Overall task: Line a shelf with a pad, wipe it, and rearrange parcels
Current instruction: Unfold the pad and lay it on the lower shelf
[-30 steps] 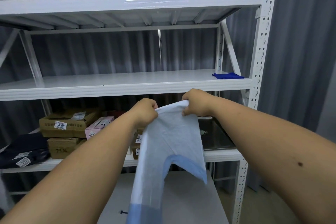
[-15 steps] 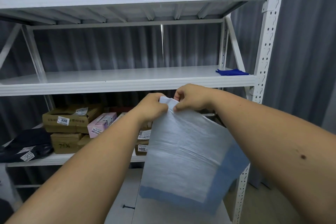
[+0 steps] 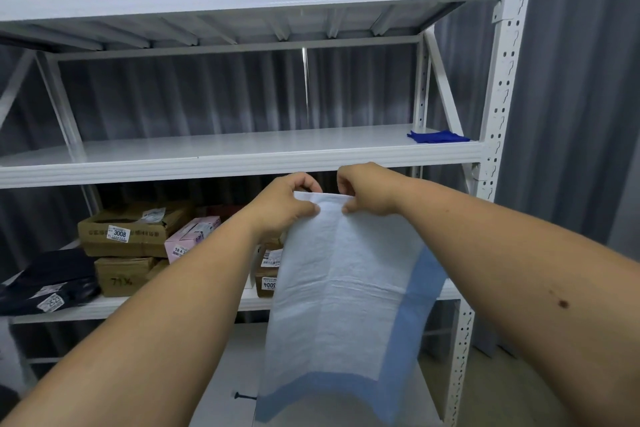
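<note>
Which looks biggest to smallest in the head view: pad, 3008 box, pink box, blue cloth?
1. pad, though nearest the camera
2. 3008 box
3. pink box and blue cloth: too alike to rank

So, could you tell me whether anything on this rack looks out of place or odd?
One thing: a crumpled blue cloth lies alone at the right end of the middle shelf, which the pad held by the left hand and right hand would need bare. A small dark screw-like item lies loose below.
</note>
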